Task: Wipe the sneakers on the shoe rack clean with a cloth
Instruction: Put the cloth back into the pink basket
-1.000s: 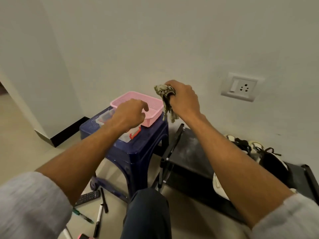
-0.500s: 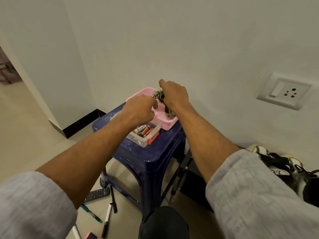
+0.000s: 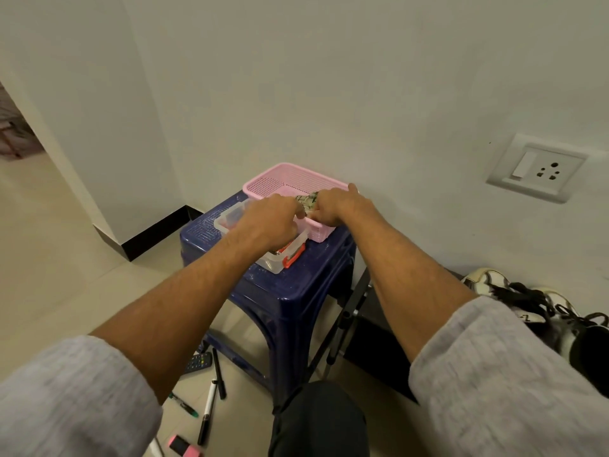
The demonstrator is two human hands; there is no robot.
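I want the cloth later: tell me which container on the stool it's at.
The pink basket by the wall: the right hand holds the cloth over it. The clear red-latched box sits nearer.

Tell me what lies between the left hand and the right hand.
In the head view, the crumpled cloth lies between left hand and right hand, over the pink basket.
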